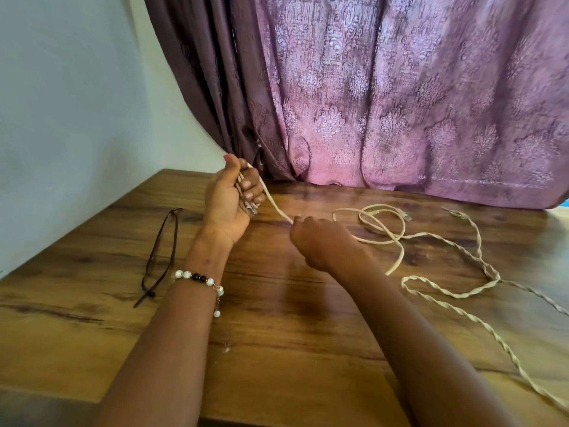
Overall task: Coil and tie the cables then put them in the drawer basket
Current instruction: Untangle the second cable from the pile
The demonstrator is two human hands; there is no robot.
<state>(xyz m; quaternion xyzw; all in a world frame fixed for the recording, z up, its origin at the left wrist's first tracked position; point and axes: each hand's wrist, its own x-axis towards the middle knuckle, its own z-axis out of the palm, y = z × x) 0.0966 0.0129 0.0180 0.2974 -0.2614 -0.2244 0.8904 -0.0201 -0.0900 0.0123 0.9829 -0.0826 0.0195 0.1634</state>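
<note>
Left hand (pixel 229 197) is raised above the wooden table (pixel 277 349), palm toward me, fingers (pixel 251 188) curled tight around a few strands of the cream cable (pixel 381 234), thumb up, a metal plug end poking out below the little finger. From that fist one strand runs down to my right hand (pixel 320 241), seen from the back. Its fingertips pinch the strand at the far knuckle side; I can't see the pads themselves, but the cable stops right at them.

Count: I see two cables. The smooth cream one trails out from the right hand into a loose loop on the table, touching the wood. A second, twisted cable (pixel 474 257) lies further right, snaking toward the near-right edge; its connector end sits near the curtain (pixel 400 87). They cross or lie just beside each other near the loop; can't tell which.

One black cable tie (pixel 160 257) lies flat on the table left of the left forearm, apart from it. One beaded bracelet (pixel 200 280) on left wrist.
</note>
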